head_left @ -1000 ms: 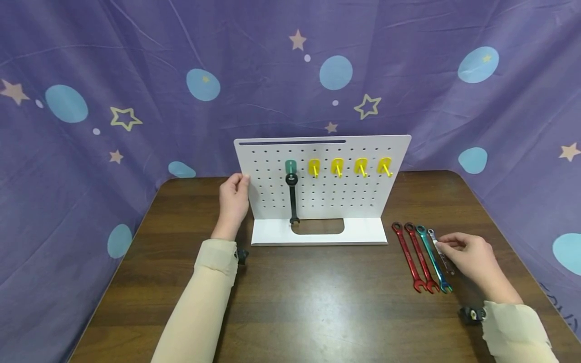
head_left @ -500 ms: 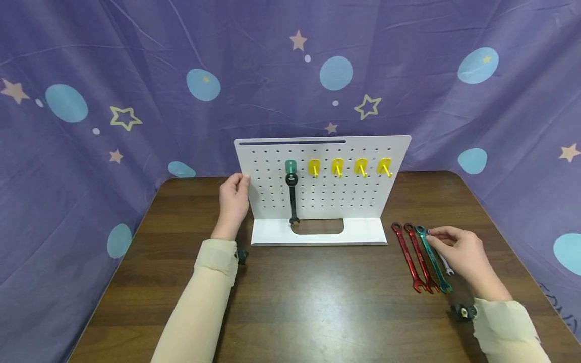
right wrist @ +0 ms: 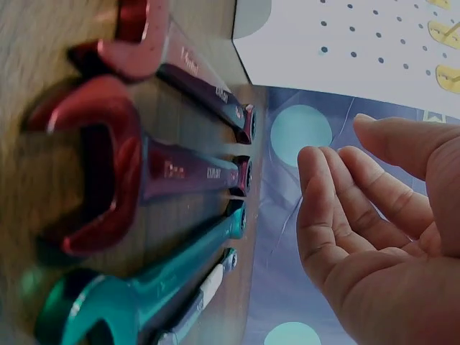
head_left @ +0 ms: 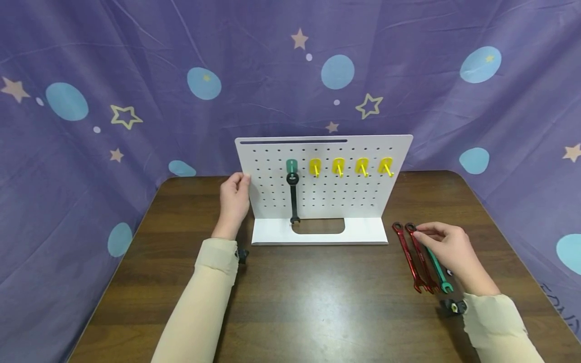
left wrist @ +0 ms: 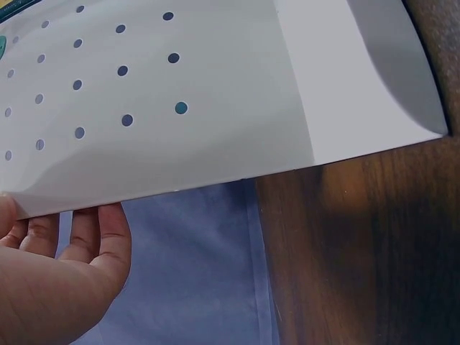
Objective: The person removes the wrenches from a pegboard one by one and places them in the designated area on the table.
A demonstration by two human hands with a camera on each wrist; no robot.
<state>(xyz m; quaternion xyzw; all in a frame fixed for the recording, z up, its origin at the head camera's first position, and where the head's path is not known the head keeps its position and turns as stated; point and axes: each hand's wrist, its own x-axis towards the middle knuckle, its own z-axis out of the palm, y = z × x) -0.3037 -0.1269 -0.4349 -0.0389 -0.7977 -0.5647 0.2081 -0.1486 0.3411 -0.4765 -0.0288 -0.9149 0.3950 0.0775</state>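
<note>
My left hand [head_left: 233, 204] holds the left edge of a white pegboard [head_left: 333, 204], thumb at the front and fingers behind, as the left wrist view shows. A black combination wrench [head_left: 293, 199] hangs on the board's green hook [head_left: 291, 165]. My right hand [head_left: 447, 249] hovers over the wrenches on the table, fingers loosely bent and thumb apart from them, with nothing between. Two red wrenches [head_left: 408, 259] lie side by side. Right of them are a teal wrench [right wrist: 162, 287] and a small silver wrench [right wrist: 201, 298], both partly hidden by the hand in the head view.
Several yellow hooks [head_left: 338, 165] run in a row right of the green one. The board stands on its white base [head_left: 367, 232] at the back of a brown wooden table [head_left: 313, 302]. A purple curtain [head_left: 272, 91] hangs behind.
My right hand has moved left from the silver wrench, across the teal one, to the upper end of the second red wrench. My left hand stays at the board's edge.
</note>
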